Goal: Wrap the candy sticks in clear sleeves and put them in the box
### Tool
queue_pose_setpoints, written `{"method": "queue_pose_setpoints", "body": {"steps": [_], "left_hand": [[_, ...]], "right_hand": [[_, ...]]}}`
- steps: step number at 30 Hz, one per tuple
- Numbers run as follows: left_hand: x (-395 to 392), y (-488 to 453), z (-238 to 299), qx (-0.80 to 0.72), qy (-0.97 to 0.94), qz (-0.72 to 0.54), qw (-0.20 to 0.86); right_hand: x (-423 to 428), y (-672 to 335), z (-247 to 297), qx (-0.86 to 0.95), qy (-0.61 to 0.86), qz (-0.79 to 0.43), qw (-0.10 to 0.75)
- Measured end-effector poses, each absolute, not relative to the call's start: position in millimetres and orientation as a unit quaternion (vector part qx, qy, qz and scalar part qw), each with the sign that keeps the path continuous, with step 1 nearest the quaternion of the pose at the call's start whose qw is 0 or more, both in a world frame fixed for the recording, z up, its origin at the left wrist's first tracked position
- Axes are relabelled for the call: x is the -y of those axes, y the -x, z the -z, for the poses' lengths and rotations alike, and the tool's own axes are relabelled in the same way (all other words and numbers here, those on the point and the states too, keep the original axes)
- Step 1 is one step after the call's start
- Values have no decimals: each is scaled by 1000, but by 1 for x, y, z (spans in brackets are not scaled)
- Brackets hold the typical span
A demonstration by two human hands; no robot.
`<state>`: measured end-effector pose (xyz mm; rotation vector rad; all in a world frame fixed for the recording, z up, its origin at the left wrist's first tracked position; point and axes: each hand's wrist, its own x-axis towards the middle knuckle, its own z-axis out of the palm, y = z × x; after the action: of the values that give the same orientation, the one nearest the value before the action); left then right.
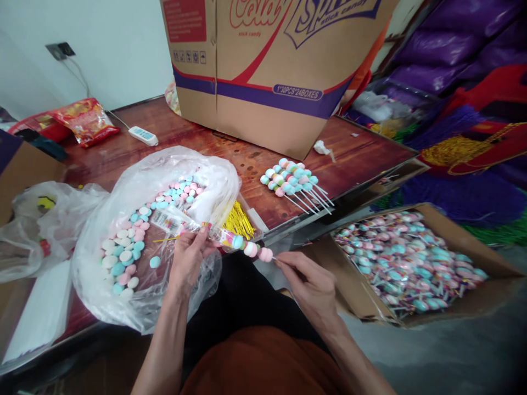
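At the near edge of a wooden desk (362,149), a person's left hand (187,258) pinches a clear printed wrapper (181,225), its grip closed on the sleeve. The right hand (310,282) clamps thumb and forefinger on the bare end of a candy stick (252,249). The stick, threaded with blue, white and pink pieces, lies nearly level between the two hands, just off the desk's near edge and above the person's lap. Its left part sits inside the wrapper's mouth. Left of the hands, an open plastic bag (123,186) holds loose pastel candies. A bundle of yellow ties (237,220) lies just beside the bag. Farther along the desk, a small heap of unwrapped sticks (293,184) rests near a large printed carton (263,109). To the right, below the desk, an open cardboard box (362,299) is filled with wrapped sticks.
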<state>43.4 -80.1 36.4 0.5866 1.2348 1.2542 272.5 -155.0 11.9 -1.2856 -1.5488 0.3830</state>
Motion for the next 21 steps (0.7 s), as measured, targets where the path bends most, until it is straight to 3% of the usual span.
{"method": "queue_pose_setpoints", "body": {"steps": [6, 14, 21], "left_hand": [[84, -58, -33, -473, -216, -612, 596], [90, -75, -31, -510, -240, -627, 537], [92, -80, -29, -485, -250, -627, 556]], "right_hand": [[158, -266, -9, 678, 537, -104, 491], [159, -257, -11, 639, 542, -233, 494], [162, -250, -7, 587, 570, -324, 476]]}}
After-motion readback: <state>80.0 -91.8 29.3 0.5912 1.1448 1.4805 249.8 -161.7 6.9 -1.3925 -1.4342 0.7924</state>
